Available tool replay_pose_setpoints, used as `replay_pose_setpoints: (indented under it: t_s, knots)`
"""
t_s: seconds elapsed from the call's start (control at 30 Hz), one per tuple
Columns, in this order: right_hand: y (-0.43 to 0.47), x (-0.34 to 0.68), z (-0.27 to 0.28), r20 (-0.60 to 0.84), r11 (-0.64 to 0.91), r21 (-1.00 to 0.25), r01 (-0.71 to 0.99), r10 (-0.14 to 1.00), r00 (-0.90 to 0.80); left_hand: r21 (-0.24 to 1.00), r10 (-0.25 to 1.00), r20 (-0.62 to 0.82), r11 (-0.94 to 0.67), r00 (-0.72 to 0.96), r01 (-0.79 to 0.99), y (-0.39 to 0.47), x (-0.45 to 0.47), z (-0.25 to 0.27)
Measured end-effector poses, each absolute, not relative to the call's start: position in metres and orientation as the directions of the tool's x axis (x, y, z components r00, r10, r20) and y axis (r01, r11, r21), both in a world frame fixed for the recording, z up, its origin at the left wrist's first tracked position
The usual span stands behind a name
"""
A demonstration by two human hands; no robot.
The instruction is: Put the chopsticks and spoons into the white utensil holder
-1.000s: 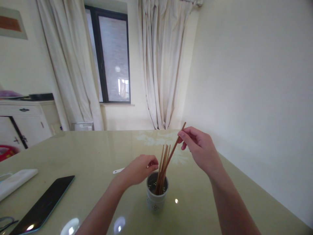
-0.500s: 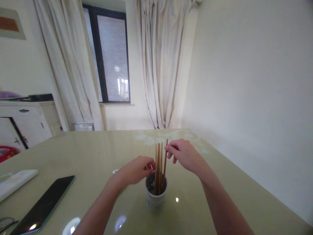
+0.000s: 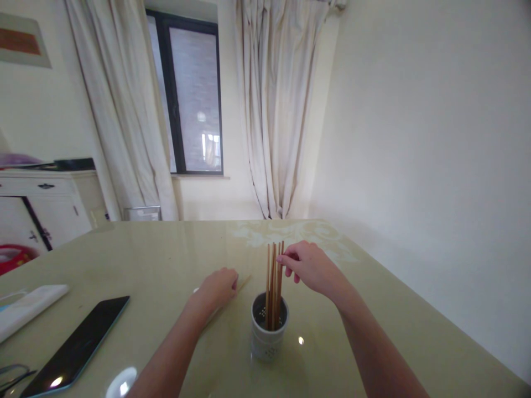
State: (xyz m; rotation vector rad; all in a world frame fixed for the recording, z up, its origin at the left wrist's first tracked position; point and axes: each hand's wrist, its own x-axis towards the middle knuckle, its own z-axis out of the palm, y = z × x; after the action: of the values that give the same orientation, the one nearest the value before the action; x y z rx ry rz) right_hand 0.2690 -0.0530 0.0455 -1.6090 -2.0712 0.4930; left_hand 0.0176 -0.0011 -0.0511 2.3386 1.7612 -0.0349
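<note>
A pale ceramic holder with small holes stands upright on the table, several wooden chopsticks rising out of it. At their tops, my right hand is closed, thumb and fingers pinching one of the chopsticks whose lower end is in the holder. My left hand is to the left of the holder, low over the table, fingers curled round a lighter chopstick that slants across beneath it. Its fingertips are mostly hidden. Behind the left wrist a small white object shows only in part.
The glossy table runs to the wall on the right. A dark tablet-like device, a white flat object and glasses-like frames lie at the left. A white cabinet stands beyond.
My left hand has moved left, away from the holder, to the chopstick on the table. The chopstick in my right hand has gone from leaning outward to more upright against the others.
</note>
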Motion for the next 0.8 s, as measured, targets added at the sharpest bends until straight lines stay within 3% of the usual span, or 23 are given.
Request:
replay_pose_setpoints:
  t_s: [0.2,0.43,0.53,0.63,0.7,0.8]
  knots:
    - [-0.061,0.27,0.054,0.136,0.224,-0.495,0.839,0.974,-0.18,0.094,0.953,-0.177,-0.233,0.247,0.968,-0.003,0.021,-0.065]
    - [-0.069,0.275,0.067,0.293,0.275,-0.49,0.827,0.946,-0.14,0.166,0.939,-0.167,-0.275,0.302,0.947,-0.005,0.012,-0.045]
    - [-0.072,0.272,0.068,0.37,0.358,-0.552,0.753,0.914,-0.163,0.403,0.936,-0.022,-0.314,0.352,0.859,-0.01,0.004,-0.017]
    - [-0.075,0.264,0.066,0.437,0.449,-0.658,0.605,0.881,-0.18,0.731,0.888,0.205,-0.418,0.411,0.539,-0.026,0.005,0.016]
    - [-0.077,0.257,0.063,0.479,0.504,-0.731,0.459,0.859,-0.18,0.78,0.842,0.323,-0.495,0.431,0.383,-0.041,0.013,0.035]
    - [-0.08,0.249,0.062,0.539,0.568,-0.78,0.263,0.823,-0.178,0.76,0.799,0.411,-0.566,0.438,0.32,-0.063,0.029,0.052]
